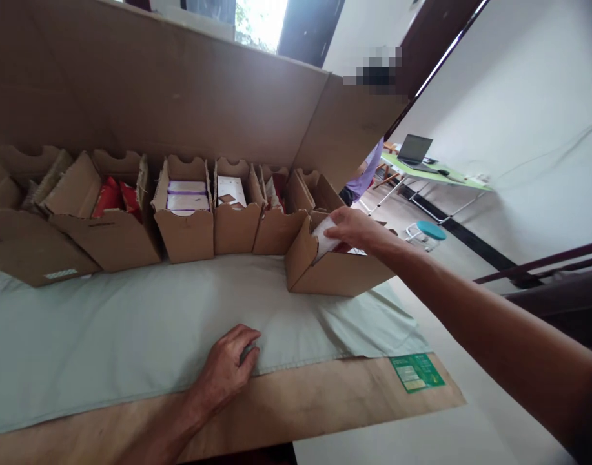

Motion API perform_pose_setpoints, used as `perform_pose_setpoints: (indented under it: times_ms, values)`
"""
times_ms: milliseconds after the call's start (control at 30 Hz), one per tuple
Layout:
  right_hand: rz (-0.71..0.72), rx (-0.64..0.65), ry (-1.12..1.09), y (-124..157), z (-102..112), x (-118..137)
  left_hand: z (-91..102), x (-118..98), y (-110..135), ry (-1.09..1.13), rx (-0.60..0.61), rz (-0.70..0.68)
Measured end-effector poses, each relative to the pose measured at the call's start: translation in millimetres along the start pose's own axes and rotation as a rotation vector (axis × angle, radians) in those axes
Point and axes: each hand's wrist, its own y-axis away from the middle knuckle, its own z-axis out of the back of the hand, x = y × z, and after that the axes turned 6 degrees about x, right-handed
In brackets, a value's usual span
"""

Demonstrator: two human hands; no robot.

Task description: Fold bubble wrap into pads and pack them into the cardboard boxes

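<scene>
The right hand [351, 227] is reaching over the rightmost box [341, 274], its fingers bent nearly together and apparently gripping the edge of a white packet [321, 240], which is sitting at the box's open top, by the left end. The step in hand is probably handling the packet at the box mouth; the next move is calling for a firm pinch and clearance from the cardboard rim. The left hand [230, 361] is resting on the cloth [155, 316], fingers loosely curled, thumb apart, visibly holding nothing.
</scene>
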Motion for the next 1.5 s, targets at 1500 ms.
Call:
perform_pose_setpoints:
  times_ms: [1500]
  values:
    - [0.229, -0.353, -0.513, 110.2, -11.1, -166.3, -35.8, -71.1, -130.8, 0.552, -0.061, -0.134]
